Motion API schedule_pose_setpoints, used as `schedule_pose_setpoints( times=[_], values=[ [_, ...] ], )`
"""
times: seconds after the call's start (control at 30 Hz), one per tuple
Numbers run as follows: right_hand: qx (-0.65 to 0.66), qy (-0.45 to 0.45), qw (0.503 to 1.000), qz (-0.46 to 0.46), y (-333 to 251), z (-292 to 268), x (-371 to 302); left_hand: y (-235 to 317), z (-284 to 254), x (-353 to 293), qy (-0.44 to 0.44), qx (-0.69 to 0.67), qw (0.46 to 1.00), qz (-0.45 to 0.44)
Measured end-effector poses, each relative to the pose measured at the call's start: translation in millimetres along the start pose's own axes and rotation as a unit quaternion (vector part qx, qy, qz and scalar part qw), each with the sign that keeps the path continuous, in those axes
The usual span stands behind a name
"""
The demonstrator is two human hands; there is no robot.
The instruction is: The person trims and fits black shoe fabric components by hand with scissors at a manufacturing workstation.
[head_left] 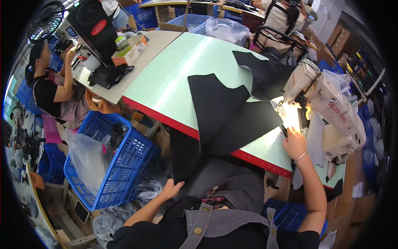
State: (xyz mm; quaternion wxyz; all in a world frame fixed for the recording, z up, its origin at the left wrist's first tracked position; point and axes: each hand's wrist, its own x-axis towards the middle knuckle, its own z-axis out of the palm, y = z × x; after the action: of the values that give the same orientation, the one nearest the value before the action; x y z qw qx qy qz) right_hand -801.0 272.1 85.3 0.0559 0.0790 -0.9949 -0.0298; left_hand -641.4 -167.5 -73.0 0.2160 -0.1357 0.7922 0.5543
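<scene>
My left hand (170,190) is down at my lap, below the table edge, its fingers closed at the edge of a black fabric piece (183,151) that hangs there. My right hand (294,144) is at the lit needle area of a white sewing machine (331,112). Its fingers are curled near a small dark thing, and what they hold is not clear. A large cut black fabric panel (219,112) lies across the table in front of me and reaches over its front edge. More black fabric (265,74) lies behind it, toward the machine.
The pale green table (166,74) has a red front edge. On my left stands a blue plastic basket (128,166) with clear bags inside. A side table (157,45) holds folded black pieces (110,76) and a box (132,52). Another person (54,87) sits at far left; one more (280,20) sits behind.
</scene>
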Motion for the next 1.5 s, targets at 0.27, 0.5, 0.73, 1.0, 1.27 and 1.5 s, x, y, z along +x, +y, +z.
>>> schedule_pose_setpoints(
  times=[0.27,0.5,0.73,1.0,1.27,1.5],
  values=[
    [-0.054,-0.015,0.997,0.055,-18,4,3,33,-44,-57,-0.171,-0.464,0.868,-0.044],
    [0.066,-0.022,0.977,0.203,4,-14,-8,14,-22,-97,-0.142,-0.452,0.872,-0.123],
    [0.463,0.133,0.869,0.109,-23,-44,-83,31,-14,-99,-0.203,-0.46,0.862,-0.059],
    [0.265,0.058,0.93,-0.249,-146,-37,-94,32,3,-115,-0.18,-0.47,0.863,-0.05],
    [0.172,0.166,0.94,-0.243,-194,-23,-80,28,-11,-117,-0.183,-0.448,0.871,-0.081],
    [0.022,0.314,0.895,-0.315,-201,9,-65,27,-5,-124,-0.164,-0.446,0.877,-0.073]
  ],
)
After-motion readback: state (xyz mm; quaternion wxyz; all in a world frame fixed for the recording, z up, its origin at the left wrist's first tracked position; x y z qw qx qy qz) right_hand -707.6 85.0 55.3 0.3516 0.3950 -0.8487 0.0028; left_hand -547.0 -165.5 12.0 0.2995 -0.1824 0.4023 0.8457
